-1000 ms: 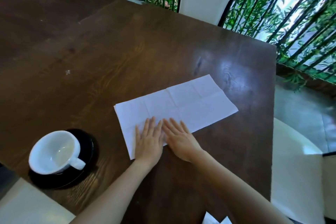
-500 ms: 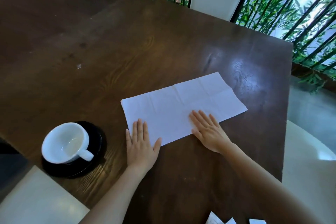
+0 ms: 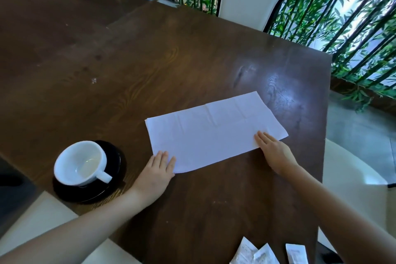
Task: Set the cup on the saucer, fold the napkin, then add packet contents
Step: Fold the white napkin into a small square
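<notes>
Between left hand (image 3: 157, 169) and right hand (image 3: 273, 148) lies the napkin (image 3: 214, 129).

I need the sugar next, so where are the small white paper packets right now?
In the head view, the small white paper packets lie at the near edge of the dark wooden table, right of centre, below the right hand.

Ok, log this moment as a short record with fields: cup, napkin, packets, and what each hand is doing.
cup: white cup, upright on the black saucer, looks empty, handle toward the person
napkin: napkin flat on the table as a long rectangle, creases visible
packets: white packets at the near table edge; whether opened cannot be told
left hand: left hand flat, fingers on the napkin's near left corner
right hand: right hand flat, fingers on the near edge close to the right end
</notes>
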